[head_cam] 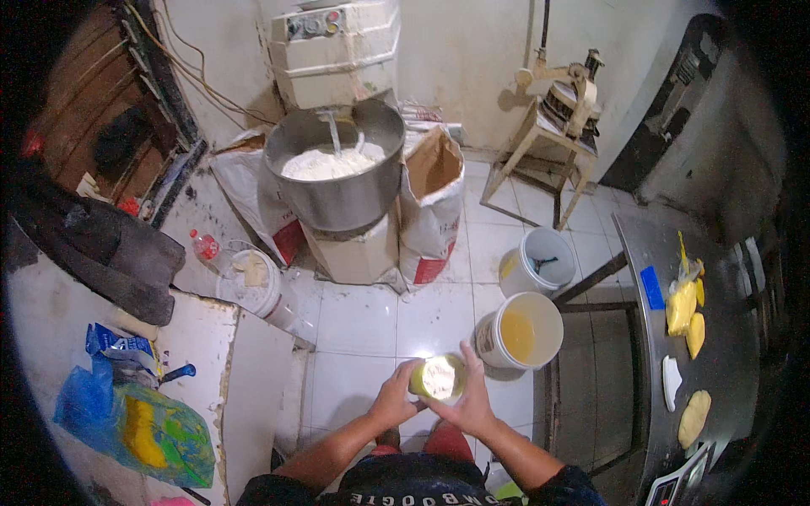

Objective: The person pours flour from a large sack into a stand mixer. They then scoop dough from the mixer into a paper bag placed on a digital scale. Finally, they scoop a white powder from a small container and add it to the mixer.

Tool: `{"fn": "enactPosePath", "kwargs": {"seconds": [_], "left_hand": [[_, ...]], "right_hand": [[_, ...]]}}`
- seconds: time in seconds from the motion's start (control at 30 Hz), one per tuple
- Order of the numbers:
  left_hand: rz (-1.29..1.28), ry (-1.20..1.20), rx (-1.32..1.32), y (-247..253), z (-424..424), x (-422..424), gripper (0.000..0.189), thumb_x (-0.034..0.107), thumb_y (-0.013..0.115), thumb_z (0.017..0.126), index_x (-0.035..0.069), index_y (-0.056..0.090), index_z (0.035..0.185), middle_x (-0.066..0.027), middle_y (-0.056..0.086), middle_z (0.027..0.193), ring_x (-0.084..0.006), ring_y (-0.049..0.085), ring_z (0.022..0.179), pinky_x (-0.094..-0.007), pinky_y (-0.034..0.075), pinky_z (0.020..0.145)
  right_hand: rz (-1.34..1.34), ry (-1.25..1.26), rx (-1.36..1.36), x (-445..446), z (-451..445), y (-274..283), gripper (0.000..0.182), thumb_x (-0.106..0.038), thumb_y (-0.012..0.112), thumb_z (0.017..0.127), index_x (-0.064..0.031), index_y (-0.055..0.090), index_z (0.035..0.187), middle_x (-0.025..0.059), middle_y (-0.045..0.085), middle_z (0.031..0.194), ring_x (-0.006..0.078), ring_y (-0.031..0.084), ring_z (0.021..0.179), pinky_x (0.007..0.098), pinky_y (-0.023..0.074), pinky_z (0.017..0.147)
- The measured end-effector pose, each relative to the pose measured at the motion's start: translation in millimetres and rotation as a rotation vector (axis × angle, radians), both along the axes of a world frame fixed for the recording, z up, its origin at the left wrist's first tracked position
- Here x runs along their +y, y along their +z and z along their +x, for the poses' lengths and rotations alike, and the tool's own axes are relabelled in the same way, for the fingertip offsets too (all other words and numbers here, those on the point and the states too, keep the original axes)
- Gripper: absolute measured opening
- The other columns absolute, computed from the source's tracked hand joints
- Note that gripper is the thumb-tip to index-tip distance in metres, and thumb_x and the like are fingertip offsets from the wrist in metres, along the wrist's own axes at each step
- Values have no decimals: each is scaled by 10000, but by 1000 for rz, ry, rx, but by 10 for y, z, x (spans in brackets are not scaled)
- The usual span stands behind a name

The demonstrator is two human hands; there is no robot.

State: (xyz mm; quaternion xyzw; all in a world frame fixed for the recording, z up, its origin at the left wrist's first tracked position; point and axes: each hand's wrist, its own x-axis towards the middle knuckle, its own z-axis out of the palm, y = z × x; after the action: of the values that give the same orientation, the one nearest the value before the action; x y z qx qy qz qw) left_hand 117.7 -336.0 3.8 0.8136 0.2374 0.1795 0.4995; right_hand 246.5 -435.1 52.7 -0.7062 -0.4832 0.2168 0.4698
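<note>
Between my palms I hold a small greenish-yellow cup point(438, 378) with a white powder in it. My left hand point(400, 393) wraps its left side, and my right hand point(469, 398) clasps the right side with the thumb below and fingers raised. The cup is over the tiled floor, in front of my body. Ahead stands a spiral dough mixer point(335, 57). Its steel bowl point(338, 202) holds a mound of white flour point(332, 163) around the metal hook. Close to my right hand is a white bucket point(544, 341) containing a yellowish liquid.
Open flour sacks point(433, 215) flank the mixer. Another bucket point(538, 278) stands behind the liquid one. A metal table point(639, 253) on the right bears dough point(695, 419), yellow packets point(681, 310), a white scraper point(671, 382) and a scale point(680, 477). Plastic bags point(139, 430) lie on the left counter point(196, 341).
</note>
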Motion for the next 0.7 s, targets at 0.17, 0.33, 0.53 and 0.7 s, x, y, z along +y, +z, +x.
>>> {"fn": "enactPosePath", "kwargs": {"seconds": [0.17, 0.33, 0.53, 0.7], "left_hand": [[37, 164, -79, 378, 295, 705, 689, 103, 676, 583, 10, 350, 1183, -194, 457, 1134, -338, 451, 1069, -369, 373, 900], [116, 168, -145, 687, 823, 1520, 723, 177, 693, 603, 11, 329, 1205, -201, 453, 1134, -345, 426, 1088, -369, 353, 913], [75, 483, -50, 513, 980, 2608, 472, 286, 561, 802, 14, 448, 1171, -193, 469, 1167, -295, 430, 1101, -339, 320, 939], [-291, 1066, -46, -61, 863, 3766, 517, 412, 355, 880, -24, 473, 1133, -202, 497, 1137, -279, 440, 1095, -333, 306, 931]], "right_hand": [[157, 101, 392, 854, 272, 263, 927, -200, 749, 610, 37, 162, 1288, 171, 361, 1205, 240, 373, 1129, 341, 295, 950], [85, 203, 388, 1751, 848, 206, 662, -167, 742, 624, 14, 394, 1157, 107, 520, 1064, 185, 480, 1020, 309, 350, 901], [72, 184, 209, 2946, 1675, 334, 666, -209, 738, 625, 0, 391, 1154, 127, 504, 1086, 206, 470, 1025, 320, 348, 897], [137, 159, 172, 3866, 2335, 328, 677, -204, 730, 623, -9, 380, 1169, 120, 508, 1092, 210, 491, 997, 318, 381, 855]]}}
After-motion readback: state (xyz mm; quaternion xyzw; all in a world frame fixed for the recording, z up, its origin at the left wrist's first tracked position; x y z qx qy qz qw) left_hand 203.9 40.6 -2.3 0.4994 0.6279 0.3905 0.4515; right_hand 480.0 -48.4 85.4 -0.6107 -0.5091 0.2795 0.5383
